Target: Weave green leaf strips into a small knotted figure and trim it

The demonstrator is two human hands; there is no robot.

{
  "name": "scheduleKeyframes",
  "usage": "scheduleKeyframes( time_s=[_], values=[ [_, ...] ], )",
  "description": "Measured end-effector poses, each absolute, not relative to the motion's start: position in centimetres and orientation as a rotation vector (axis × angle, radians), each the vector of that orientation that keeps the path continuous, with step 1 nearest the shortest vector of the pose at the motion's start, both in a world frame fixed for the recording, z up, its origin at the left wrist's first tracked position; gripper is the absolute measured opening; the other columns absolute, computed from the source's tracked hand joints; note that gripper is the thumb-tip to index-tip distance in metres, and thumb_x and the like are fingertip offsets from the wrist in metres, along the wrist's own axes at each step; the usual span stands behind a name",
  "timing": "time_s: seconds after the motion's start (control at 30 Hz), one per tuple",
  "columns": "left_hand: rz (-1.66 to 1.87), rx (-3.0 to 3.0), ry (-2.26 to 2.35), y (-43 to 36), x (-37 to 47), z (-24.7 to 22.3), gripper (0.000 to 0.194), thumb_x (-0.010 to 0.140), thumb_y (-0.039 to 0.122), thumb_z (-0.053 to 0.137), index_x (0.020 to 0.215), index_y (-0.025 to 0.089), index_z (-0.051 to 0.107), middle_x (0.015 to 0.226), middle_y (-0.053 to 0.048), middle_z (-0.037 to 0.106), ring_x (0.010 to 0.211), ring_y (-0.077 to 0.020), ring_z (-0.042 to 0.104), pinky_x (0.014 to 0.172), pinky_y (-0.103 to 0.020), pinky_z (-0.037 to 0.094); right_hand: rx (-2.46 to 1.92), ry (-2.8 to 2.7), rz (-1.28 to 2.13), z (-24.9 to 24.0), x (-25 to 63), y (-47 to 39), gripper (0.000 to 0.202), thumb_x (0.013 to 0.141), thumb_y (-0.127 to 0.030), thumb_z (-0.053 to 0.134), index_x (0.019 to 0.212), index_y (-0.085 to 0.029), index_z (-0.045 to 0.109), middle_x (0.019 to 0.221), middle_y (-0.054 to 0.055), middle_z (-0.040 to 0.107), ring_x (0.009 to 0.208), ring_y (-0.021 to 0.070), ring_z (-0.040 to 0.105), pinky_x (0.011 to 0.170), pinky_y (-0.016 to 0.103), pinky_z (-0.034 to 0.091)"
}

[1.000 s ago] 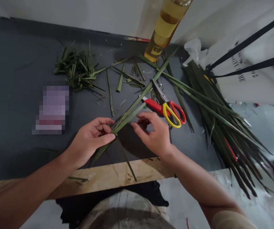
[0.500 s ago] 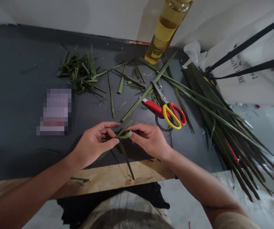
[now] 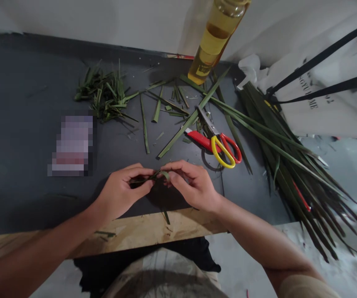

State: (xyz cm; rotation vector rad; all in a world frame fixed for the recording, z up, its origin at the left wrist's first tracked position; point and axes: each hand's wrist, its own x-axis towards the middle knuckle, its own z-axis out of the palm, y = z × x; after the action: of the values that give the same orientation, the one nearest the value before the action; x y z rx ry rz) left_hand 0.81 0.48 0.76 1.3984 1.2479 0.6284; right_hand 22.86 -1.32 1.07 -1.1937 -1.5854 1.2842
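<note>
Close to the table's front edge, my left hand [image 3: 124, 186] pinches a bundle of narrow green leaf strips [image 3: 138, 181] between thumb and fingers. Facing it, my right hand [image 3: 192, 182] is closed on a curled end of a leaf strip [image 3: 165, 175] from the same piece. My fingers cover much of where the strips cross. One strip end [image 3: 166, 217] hangs down below my hands. Just beyond my right hand lie scissors [image 3: 223, 151] with one yellow and one red handle, partly over a red utility knife [image 3: 199, 140].
A heap of leaf pieces [image 3: 105, 93] lies at the back left, above a pixelated rectangular object [image 3: 74, 142]. Cut strips [image 3: 145, 124] are scattered mid-table. A bottle of yellow liquid [image 3: 211, 45] stands at the back. Long leaves [image 3: 278, 157] and a white bag [image 3: 321, 91] occupy the right side.
My hands have come slightly closer together. The strip ends that stuck up and hung down between them now show less, and the left fingers have folded in around the bundle.
</note>
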Motion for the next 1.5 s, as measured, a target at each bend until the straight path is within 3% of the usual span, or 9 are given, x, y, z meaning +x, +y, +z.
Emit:
scheduleKeyframes(
  time_s=[0.17,0.33,0.6,0.77,1.17,1.33,1.5],
  values=[
    [0.681,1.461,1.310,0.1,1.0,0.8,0.018,0.084,0.034,0.073,0.093,0.022,0.084,0.082,-0.002,0.072,0.077,-0.0174,0.069,0.070,-0.025,0.056,-1.141,-1.773,0.961,1.3,22.2,-1.7,0.020,0.096,-0.036,0.072,0.109,-0.021,0.076,0.092,0.005,0.082,0.079,0.0169,0.075,0.077,0.029,0.061],
    [0.700,1.454,1.275,0.0,1.1,0.9,0.016,0.085,0.032,0.075,0.094,0.022,0.084,0.082,-0.001,0.071,0.075,-0.0157,0.069,0.070,-0.025,0.055,-1.222,-1.653,0.780,0.6,21.6,-1.8,0.012,0.097,-0.018,0.062,0.101,-0.022,0.073,0.094,0.005,0.080,0.082,0.0157,0.074,0.077,0.029,0.061],
    [0.672,1.384,1.257,0.0,1.4,1.2,0.017,0.083,0.032,0.075,0.093,0.021,0.083,0.081,-0.001,0.071,0.075,-0.0166,0.069,0.072,-0.027,0.056,-1.385,-1.365,1.011,0.6,21.0,-2.0,0.016,0.095,-0.025,0.068,0.110,-0.023,0.072,0.095,0.004,0.079,0.078,0.0156,0.076,0.075,0.030,0.065],
    [0.676,1.396,1.258,-0.1,1.5,1.0,0.017,0.084,0.032,0.075,0.093,0.021,0.083,0.082,-0.001,0.070,0.076,-0.0162,0.070,0.071,-0.026,0.057,-1.339,-1.351,0.928,0.9,20.8,-1.5,0.014,0.092,-0.019,0.064,0.101,-0.022,0.075,0.106,0.007,0.076,0.093,0.0170,0.074,0.074,0.028,0.064],
    [0.673,1.433,1.257,-0.1,1.5,0.6,0.017,0.085,0.033,0.071,0.093,0.023,0.083,0.082,0.000,0.070,0.075,-0.0154,0.070,0.070,-0.025,0.057,-1.262,-0.972,1.422,0.4,21.5,-0.2,0.018,0.082,-0.031,0.082,0.092,-0.021,0.071,0.072,-0.003,0.070,0.063,0.0129,0.070,0.065,0.028,0.061],
    [0.655,1.441,1.251,-0.1,1.3,0.6,0.016,0.086,0.033,0.072,0.094,0.024,0.083,0.084,0.000,0.070,0.076,-0.0151,0.070,0.068,-0.024,0.055,-1.144,-0.961,1.545,0.6,22.5,0.6,0.027,0.081,-0.041,0.089,0.084,-0.020,0.072,0.070,-0.003,0.071,0.058,0.0117,0.067,0.060,0.027,0.060],
    [0.669,1.412,1.242,0.0,1.1,0.3,0.016,0.086,0.034,0.074,0.095,0.024,0.083,0.086,-0.001,0.071,0.077,-0.0156,0.070,0.070,-0.025,0.056,-1.188,-1.024,1.475,0.3,22.5,0.4,0.032,0.086,-0.048,0.085,0.097,-0.018,0.081,0.070,-0.002,0.070,0.056,0.0111,0.065,0.058,0.028,0.063]
  ],
)
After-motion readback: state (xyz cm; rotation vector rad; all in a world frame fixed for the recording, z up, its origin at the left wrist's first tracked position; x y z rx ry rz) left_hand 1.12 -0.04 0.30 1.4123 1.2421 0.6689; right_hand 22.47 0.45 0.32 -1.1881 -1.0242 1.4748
